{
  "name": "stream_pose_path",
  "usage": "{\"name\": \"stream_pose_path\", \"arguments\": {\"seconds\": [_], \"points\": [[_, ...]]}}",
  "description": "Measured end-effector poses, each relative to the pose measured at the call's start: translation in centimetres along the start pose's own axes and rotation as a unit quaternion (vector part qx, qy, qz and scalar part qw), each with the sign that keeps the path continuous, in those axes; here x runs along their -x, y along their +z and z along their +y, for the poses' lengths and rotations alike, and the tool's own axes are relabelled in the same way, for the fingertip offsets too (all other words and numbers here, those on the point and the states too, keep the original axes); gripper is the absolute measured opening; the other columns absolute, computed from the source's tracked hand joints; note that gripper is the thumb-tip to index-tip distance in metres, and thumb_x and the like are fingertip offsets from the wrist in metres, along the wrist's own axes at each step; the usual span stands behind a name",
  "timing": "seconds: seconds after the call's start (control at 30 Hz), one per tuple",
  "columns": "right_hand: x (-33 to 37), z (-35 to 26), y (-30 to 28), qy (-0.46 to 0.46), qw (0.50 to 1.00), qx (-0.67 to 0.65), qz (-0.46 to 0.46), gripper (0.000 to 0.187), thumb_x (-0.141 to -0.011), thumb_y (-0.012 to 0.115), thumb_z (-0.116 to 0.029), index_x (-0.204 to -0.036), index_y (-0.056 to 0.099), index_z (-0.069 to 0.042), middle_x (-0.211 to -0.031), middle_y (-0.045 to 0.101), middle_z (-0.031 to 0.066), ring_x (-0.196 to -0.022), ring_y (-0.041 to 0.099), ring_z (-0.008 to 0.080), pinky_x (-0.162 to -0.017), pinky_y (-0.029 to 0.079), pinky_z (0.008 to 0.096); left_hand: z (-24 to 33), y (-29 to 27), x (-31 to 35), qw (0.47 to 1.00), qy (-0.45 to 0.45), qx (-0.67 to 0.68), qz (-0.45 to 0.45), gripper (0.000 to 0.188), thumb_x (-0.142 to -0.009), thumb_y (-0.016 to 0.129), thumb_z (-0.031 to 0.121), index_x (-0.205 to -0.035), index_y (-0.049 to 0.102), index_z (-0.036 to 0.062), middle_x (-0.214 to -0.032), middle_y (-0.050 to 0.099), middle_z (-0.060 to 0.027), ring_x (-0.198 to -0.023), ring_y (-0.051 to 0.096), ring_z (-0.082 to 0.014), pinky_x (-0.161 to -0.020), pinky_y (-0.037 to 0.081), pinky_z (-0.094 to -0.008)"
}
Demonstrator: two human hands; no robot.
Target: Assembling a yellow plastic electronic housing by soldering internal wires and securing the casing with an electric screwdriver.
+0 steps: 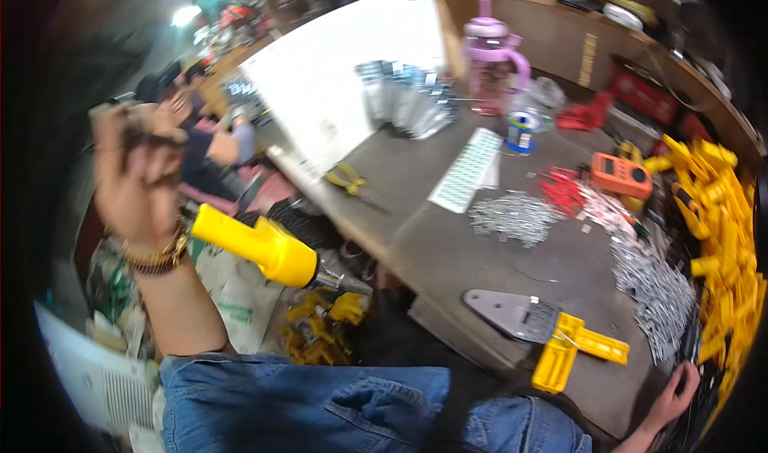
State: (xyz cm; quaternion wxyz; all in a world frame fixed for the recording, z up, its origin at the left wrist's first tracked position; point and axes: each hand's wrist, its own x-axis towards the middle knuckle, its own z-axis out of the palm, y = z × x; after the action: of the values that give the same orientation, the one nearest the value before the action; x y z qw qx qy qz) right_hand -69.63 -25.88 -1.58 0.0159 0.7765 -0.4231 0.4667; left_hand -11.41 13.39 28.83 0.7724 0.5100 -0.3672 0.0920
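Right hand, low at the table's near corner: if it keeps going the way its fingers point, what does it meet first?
The right hand points up and slightly right, toward the heap of small metal clips; those likely come first, with the yellow plastic parts just beyond. Depth is unclear.

Glossy yellow plastic tool [260, 247], matt grey metal hinge plate [508, 313], worn grey worktop [448, 253]

Left hand [138, 177] motion-blurred, its grip unclear, right hand [676, 393] cut off at lower edge
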Motion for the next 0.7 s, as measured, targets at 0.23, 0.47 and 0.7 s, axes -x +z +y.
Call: {"name": "stream_pose_path", "arguments": {"seconds": [0.23, 0.47, 0.7], "points": [[-5.3, -14.3, 2.2, -0.199, 0.980, 0.005, 0.020, 0.010, -0.083, 0.074, -0.007, -0.091, 0.069, -0.002, -0.086, 0.067, 0.0116, -0.071, 0.063, 0.0267, -0.065, 0.052, 0.0367, -7.5, -21.2, 7.6, 0.918, -0.312, -0.104, 0.222, 0.033, -0.097, 0.058, 0.042, -0.089, 0.055, 0.0102, -0.056, 0.029, 0.0054, -0.049, 0.035, -0.0099, -0.046, 0.030, -0.0250], [-6.2, -16.0, 2.3, -0.271, 0.960, -0.031, -0.057, 0.009, -0.088, 0.070, -0.008, -0.093, 0.071, -0.001, -0.090, 0.069, 0.0135, -0.080, 0.065, 0.0302, -0.074, 0.053, 0.0382, -14.0, -34.3, 33.5, 0.518, -0.497, -0.649, -0.254, 0.043, -0.092, 0.060, 0.044, -0.090, 0.060, 0.0012, -0.074, 0.064, -0.0083, -0.068, 0.064, -0.0204, -0.058, 0.050, -0.0381], [-5.4, -16.1, 1.9, -0.180, 0.938, -0.048, -0.291, 0.040, -0.069, 0.070, 0.004, -0.108, 0.061, 0.000, -0.110, 0.060, 0.0160, -0.105, 0.055, 0.0343, -0.095, 0.041, 0.0417, -13.7, -15.7, 24.9, 0.833, -0.490, -0.224, -0.127, 0.020, -0.094, 0.064, 0.016, -0.106, 0.056, 0.0025, -0.092, 0.059, -0.0028, -0.081, 0.058, -0.0087, -0.071, 0.049, -0.0249]]}}
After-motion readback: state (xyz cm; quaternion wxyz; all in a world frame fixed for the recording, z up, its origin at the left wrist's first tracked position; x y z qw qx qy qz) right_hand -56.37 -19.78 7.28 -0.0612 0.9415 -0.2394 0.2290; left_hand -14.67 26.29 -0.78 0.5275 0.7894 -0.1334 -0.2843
